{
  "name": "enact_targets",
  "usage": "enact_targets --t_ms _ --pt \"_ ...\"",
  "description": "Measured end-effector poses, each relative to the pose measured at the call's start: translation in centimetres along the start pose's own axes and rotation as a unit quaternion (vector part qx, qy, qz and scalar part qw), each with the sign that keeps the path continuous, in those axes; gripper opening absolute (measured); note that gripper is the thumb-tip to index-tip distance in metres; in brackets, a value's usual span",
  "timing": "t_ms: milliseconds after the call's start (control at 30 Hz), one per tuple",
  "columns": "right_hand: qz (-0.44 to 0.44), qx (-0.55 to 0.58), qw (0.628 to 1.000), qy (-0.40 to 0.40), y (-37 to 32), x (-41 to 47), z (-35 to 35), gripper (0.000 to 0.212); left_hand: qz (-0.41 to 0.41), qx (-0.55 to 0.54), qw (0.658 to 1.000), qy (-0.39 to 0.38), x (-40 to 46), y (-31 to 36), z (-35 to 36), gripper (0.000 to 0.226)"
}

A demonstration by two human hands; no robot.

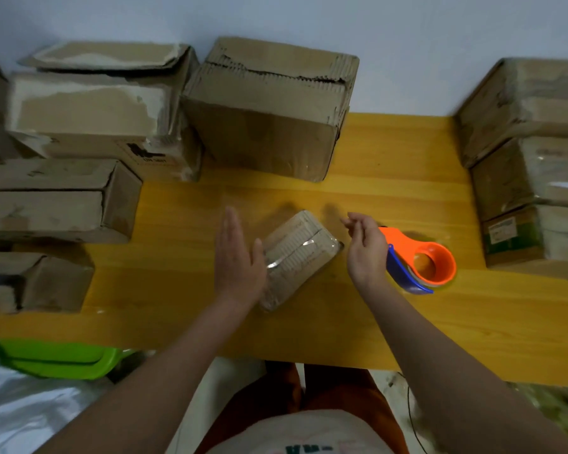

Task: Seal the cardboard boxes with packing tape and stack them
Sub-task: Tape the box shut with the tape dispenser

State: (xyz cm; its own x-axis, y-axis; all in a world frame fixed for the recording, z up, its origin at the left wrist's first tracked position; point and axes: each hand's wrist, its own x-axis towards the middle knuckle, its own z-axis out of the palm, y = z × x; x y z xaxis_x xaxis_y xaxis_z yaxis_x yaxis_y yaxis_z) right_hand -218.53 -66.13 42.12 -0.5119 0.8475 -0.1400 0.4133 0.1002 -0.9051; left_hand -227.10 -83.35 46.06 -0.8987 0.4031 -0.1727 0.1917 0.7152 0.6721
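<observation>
Left grip: my left hand (240, 263) is flat, fingers straight and together, released; its palm edge and thumb lie against the left side of the small box (295, 257). Nothing grasped.
Right grip: my right hand (364, 247) hovers just right of the small box, fingers loosely curled, thumb and forefinger tips close together at the top; it holds nothing that I can see.
Small box: one, lying at an angle on the worktop (407, 322) between my hands; clear tape glints along its top seam.
Tape dispenser: one tape dispenser (423, 260), orange body with a blue guard, resting on the worktop just beside my right hand, partly behind it.
Boxes, left: four in view, worn and torn, crowding the left edge; the biggest left box (89, 109) sits at the back.
Box, centre back: one large box (269, 116), flaps ragged, against the wall.
Boxes, right: a stack of three (535, 165), shiny with tape.
Off the worktop: one green plastic tub (56, 358), lower left.
</observation>
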Motion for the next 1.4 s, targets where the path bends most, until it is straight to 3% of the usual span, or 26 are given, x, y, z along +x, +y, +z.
enact_targets --t_ms 67,133,200,300,467,633,800,967,1267,1400 --pt "-0.050 -0.089 0.993 -0.061 -0.4 -1.3 -0.5 0.029 -0.154 -0.086 0.984 0.018 -1.9 0.2 -0.6 0.066" --pt "-0.040 -0.144 0.980 -0.130 -0.1 -2.6 -0.3 0.032 -0.267 -0.198 0.943 -0.008 -4.0 0.7 -0.2 0.064" --pt "-0.025 -0.148 0.974 -0.167 -0.3 -3.2 -0.1 0.034 -0.289 -0.270 0.917 -0.049 -5.9 1.2 0.7 0.061" --pt "0.008 -0.153 0.969 -0.192 -1.1 -2.6 -0.2 0.034 -0.292 -0.303 0.906 -0.054 -6.1 1.3 1.1 0.067" --pt "0.013 -0.163 0.964 -0.211 -3.0 -2.7 -1.3 0.040 -0.240 -0.308 0.920 -0.038 -4.7 2.6 -0.6 0.072" --pt "-0.003 -0.148 0.985 -0.088 -5.1 -2.1 -6.5 0.032 -0.147 -0.223 0.963 -0.015 -4.4 8.6 -0.2 0.074" --pt "0.003 -0.165 0.986 0.038 -4.3 -0.9 -16.3 0.033 -0.065 -0.211 0.970 -0.099 -6.6 16.1 3.8 0.075" --pt "0.040 -0.201 0.973 0.104 -0.4 -1.4 -27.3 0.032 0.000 -0.156 0.967 -0.204 -10.4 23.0 10.2 0.072" --pt "0.069 -0.169 0.976 0.123 4.9 -2.7 -36.5 0.023 0.043 -0.098 0.973 -0.203 -16.1 26.2 16.0 0.049" --pt "0.059 -0.121 0.990 0.037 4.8 -2.3 -36.9 0.020 0.083 -0.109 0.985 -0.105 -16.9 26.7 15.6 0.030"
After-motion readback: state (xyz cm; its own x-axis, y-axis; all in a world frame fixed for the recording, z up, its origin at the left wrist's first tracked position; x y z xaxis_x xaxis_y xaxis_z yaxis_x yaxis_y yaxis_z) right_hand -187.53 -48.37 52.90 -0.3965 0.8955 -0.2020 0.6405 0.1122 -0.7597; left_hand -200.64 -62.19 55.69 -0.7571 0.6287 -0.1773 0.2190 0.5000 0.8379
